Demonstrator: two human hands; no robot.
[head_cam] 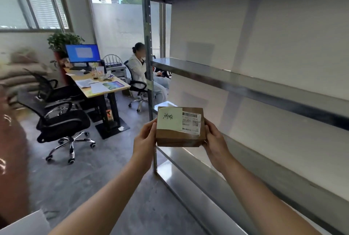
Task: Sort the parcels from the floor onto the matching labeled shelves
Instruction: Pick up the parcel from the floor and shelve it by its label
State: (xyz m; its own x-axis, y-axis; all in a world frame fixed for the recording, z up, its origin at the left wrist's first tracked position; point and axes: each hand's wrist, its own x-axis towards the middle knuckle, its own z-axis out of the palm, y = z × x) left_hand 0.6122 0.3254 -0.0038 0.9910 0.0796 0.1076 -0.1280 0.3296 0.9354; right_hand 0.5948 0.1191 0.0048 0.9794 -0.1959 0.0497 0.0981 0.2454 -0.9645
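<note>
A small brown cardboard parcel (pixel 179 136) is held up in front of me, level with the metal shelving unit's (pixel 245 85) lower tiers. On its top sit a pale green note with handwritten characters and a white barcode label. My left hand (pixel 146 137) grips the parcel's left side. My right hand (pixel 214 140) grips its right side, with the thumb on the top edge. The steel shelves to the right carry nothing that I can see, and no shelf labels are legible.
The shelf's upright post (pixel 149 49) stands just behind the parcel. To the left are two black office chairs (pixel 64 121), a desk (pixel 98 85) with a monitor, and a seated person (pixel 140 72). A white object (pixel 24 223) lies at the bottom left corner.
</note>
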